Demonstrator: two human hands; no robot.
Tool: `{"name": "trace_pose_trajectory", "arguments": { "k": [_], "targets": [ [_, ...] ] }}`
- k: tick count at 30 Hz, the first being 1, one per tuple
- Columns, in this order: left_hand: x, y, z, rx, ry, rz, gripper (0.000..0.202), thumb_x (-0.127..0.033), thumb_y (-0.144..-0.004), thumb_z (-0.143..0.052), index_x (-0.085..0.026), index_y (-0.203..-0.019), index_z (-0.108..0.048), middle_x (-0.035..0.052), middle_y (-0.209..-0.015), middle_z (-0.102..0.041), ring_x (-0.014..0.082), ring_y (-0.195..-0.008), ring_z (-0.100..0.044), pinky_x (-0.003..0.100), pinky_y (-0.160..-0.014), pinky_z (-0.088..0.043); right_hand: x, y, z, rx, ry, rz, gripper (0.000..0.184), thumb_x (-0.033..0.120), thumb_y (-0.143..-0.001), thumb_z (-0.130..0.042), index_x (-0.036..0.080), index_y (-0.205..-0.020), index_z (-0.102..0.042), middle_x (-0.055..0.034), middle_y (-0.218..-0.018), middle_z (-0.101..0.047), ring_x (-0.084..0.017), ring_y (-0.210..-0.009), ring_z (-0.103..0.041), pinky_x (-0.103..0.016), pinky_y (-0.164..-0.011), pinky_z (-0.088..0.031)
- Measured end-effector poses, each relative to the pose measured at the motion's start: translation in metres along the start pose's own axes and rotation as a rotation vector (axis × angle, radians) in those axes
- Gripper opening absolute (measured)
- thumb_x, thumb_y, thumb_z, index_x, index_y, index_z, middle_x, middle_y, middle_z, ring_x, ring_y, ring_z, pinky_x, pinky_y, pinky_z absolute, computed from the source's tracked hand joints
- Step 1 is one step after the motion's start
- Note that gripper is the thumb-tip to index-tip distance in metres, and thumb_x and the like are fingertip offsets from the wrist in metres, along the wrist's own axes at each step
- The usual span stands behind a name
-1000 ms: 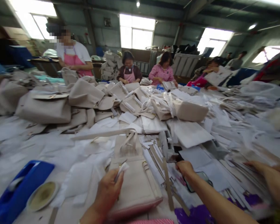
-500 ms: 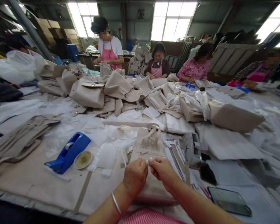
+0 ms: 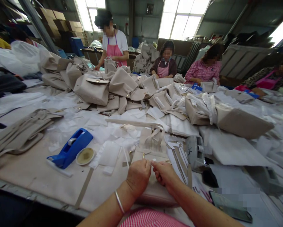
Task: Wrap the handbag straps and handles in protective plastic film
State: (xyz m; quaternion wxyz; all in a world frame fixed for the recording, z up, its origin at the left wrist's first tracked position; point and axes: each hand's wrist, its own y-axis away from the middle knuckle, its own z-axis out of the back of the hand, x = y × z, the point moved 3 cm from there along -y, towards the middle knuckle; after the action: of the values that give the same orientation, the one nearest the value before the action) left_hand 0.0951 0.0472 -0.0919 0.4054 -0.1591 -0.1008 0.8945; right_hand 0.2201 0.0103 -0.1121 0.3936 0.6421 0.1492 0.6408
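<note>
Pinching a tiny white bit (image 3: pixel 153 160) over a beige bag (image 3: pixel 153 193).
Curling the left hand (image 3: pixel 139 176) almost closed, with its inside too hidden to tell. Bending in the fingers of the right hand (image 3: pixel 164 173), with tips on the white bit, just beside the left hand. Reaching over the bag on the table (image 3: pixel 101 189), right in front. Having a blue tape holder (image 3: pixel 71 151) and round dish (image 3: pixel 85 156) to the left, a phone (image 3: pixel 231 206) to the right.

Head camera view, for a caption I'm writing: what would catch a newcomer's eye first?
The heap of beige handbags across the middle dominates. A bright blue tape dispenser stands out on the left. Front and centre, the left hand and right hand are close together over one bag.
</note>
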Motion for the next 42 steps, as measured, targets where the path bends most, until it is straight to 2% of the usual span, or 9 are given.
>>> {"name": "trace_pose_trajectory", "arguments": {
  "k": [3,6,11,17,21,24,27,34,42],
  "targets": [
    [-0.001,0.001,-0.002,-0.001,-0.019,-0.033,0.013,-0.009,-0.088,-0.051,-0.016,-0.093,-0.061,0.0059,-0.074,-0.061,0.0213,-0.067,-0.056,0.033,-0.058,-0.034,0.004,0.0,-0.002,-0.009,-0.015,-0.083,0.04,0.052,-0.08,-0.055,0.019,-0.057,-0.049,0.0068,-0.035,-0.037,-0.007,-0.029,-0.033,-0.018,-0.031,-0.015],
    [0.0,0.001,0.0,-0.003,-0.049,-0.013,0.013,-0.009,-0.089,-0.051,-0.017,-0.088,-0.061,0.0053,-0.072,-0.06,0.0211,-0.066,-0.056,0.033,-0.058,-0.035,0.007,0.002,-0.001,0.051,-0.063,-0.128,0.038,0.05,-0.079,-0.058,0.019,-0.059,-0.05,0.007,-0.04,-0.039,-0.007,-0.031,-0.036,-0.017,-0.031,-0.016],
    [0.008,-0.001,0.001,0.001,0.026,0.125,0.014,-0.021,-0.092,-0.049,-0.019,-0.082,-0.058,0.0054,-0.073,-0.062,0.0206,-0.068,-0.059,0.032,-0.059,-0.037,0.012,0.009,0.003,0.161,-0.123,0.031,0.029,0.04,-0.068,-0.07,0.018,-0.065,-0.052,0.0054,-0.05,-0.05,-0.006,-0.039,-0.043,-0.016,-0.033,-0.018],
    [0.017,-0.004,0.0,0.024,0.22,0.259,0.016,-0.022,-0.09,-0.049,-0.018,-0.081,-0.062,0.0065,-0.077,-0.066,0.0205,-0.074,-0.062,0.03,-0.065,-0.041,0.017,0.007,-0.005,0.184,-0.142,0.048,0.024,0.036,-0.066,-0.069,0.016,-0.066,-0.056,0.0058,-0.049,-0.05,-0.005,-0.039,-0.04,-0.017,-0.038,-0.019],
    [0.025,-0.011,0.006,0.079,0.535,0.409,0.025,-0.026,-0.091,-0.046,-0.018,-0.072,-0.062,0.0045,-0.069,-0.065,0.0181,-0.068,-0.06,0.029,-0.064,-0.042,0.021,0.001,-0.012,0.188,-0.204,0.123,0.024,0.036,-0.065,-0.07,0.016,-0.064,-0.056,0.006,-0.048,-0.048,-0.006,-0.041,-0.04,-0.02,-0.041,-0.021],
    [0.032,-0.013,0.004,0.176,0.887,0.615,0.033,-0.038,-0.09,-0.049,-0.016,-0.067,-0.059,0.0002,-0.057,-0.057,0.0139,-0.053,-0.055,0.025,-0.053,-0.04,0.028,0.0,-0.013,0.165,-0.174,0.259,0.02,0.034,-0.067,-0.067,0.015,-0.067,-0.062,0.0055,-0.049,-0.049,-0.007,-0.045,-0.039,-0.023,-0.045,-0.024],
    [0.036,-0.014,0.002,0.221,1.262,0.75,0.039,-0.05,-0.085,-0.056,-0.013,-0.072,-0.061,-0.0003,-0.059,-0.056,0.0106,-0.047,-0.05,0.023,-0.046,-0.037,0.038,0.003,-0.011,0.18,-0.106,0.405,0.017,0.031,-0.072,-0.063,0.015,-0.069,-0.066,0.0045,-0.051,-0.049,-0.009,-0.049,-0.039,-0.024,-0.049,-0.027],
    [0.043,-0.011,0.006,0.409,1.889,0.656,0.041,-0.049,-0.082,-0.067,-0.01,-0.091,-0.064,0.002,-0.073,-0.057,0.0069,-0.052,-0.05,0.02,-0.049,-0.041,0.062,0.006,-0.005,0.366,-0.067,0.612,0.017,0.035,-0.073,-0.071,0.018,-0.074,-0.071,0.0008,-0.064,-0.062,-0.013,-0.062,-0.052,-0.025,-0.061,-0.04],
    [0.045,-0.008,0.003,0.565,2.148,0.621,0.037,-0.046,-0.08,-0.07,-0.011,-0.091,-0.064,0.001,-0.067,-0.057,0.0064,-0.046,-0.048,0.018,-0.042,-0.039,0.069,-0.011,0.001,0.444,0.091,0.749,0.012,0.029,-0.078,-0.069,0.018,-0.075,-0.071,0.0,-0.067,-0.065,-0.014,-0.065,-0.056,-0.025,-0.064,-0.044]
  ]
}}
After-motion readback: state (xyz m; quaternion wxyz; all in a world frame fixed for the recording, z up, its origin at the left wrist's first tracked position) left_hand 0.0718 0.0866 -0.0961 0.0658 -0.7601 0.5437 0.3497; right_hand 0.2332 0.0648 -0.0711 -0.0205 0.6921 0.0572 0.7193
